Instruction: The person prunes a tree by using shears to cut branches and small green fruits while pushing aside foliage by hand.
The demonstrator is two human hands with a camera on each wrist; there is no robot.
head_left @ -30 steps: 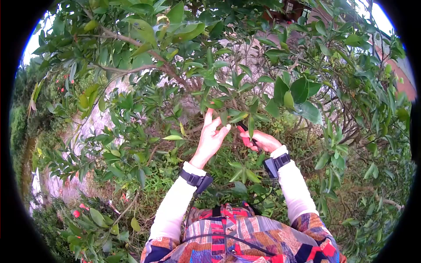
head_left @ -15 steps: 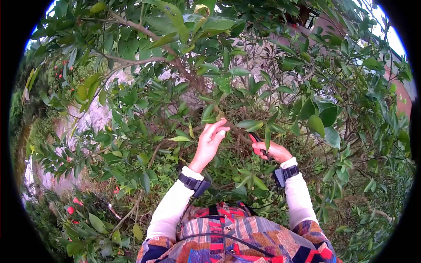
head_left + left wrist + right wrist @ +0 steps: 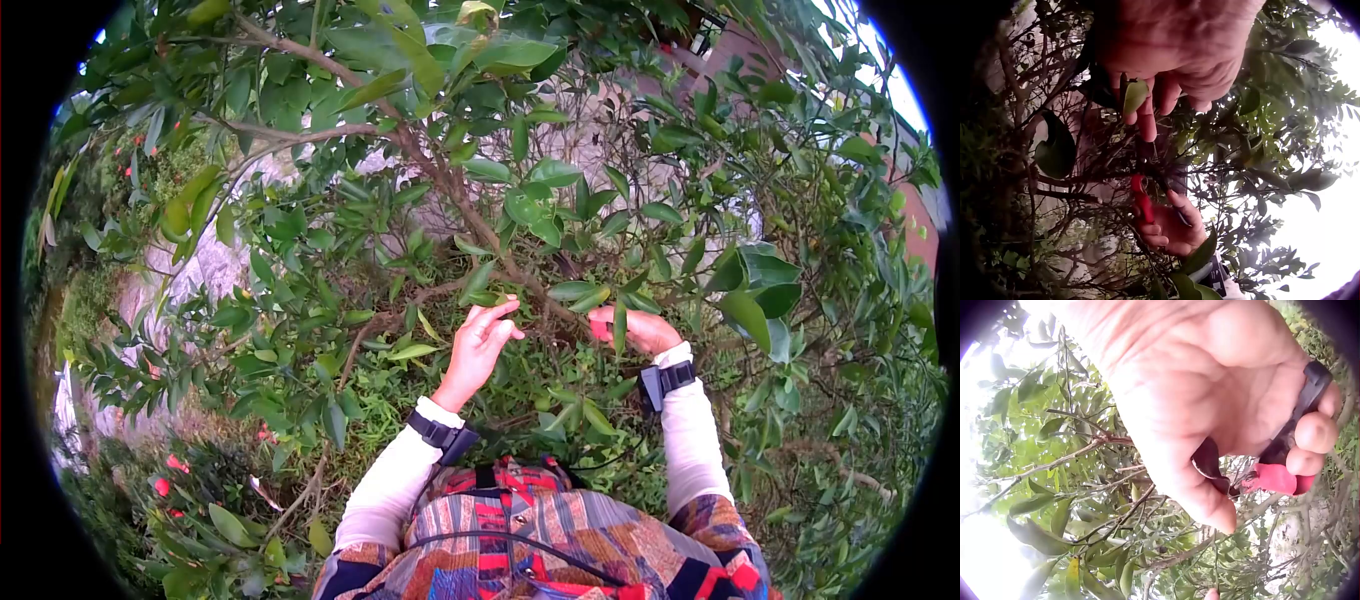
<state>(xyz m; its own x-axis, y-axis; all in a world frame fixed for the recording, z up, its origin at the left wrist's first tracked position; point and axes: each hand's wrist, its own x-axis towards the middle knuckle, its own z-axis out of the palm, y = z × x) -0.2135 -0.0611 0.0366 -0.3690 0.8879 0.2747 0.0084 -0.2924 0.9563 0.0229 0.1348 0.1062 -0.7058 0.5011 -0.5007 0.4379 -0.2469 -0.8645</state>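
The right hand (image 3: pixel 640 330) grips red-and-black handled pruners (image 3: pixel 1279 478), with fingers curled round one handle and the thumb along the other; leaves partly cover them in the head view. Beside a brown branch (image 3: pixel 470 210), the left hand (image 3: pixel 480 355) is raised with its fingers extended and no tool in it. In the left wrist view a small leaf (image 3: pixel 1135 97) lies against the fingers of the left hand (image 3: pixel 1175 59); whether it is held cannot be told. The right hand (image 3: pixel 1175 228) with the red handle (image 3: pixel 1142 203) is below it there.
Leafy branches surround both hands, with a thick limb (image 3: pixel 330 65) at the upper left and large leaves (image 3: pixel 750 290) right of the right hand. Low green plants (image 3: pixel 390 400) cover the ground. Red flowers (image 3: pixel 162 487) show at the lower left.
The right hand has moved right and slightly down with the pruners, away from the left hand. The left hand has shifted slightly down. The branches sit lower in the head view.
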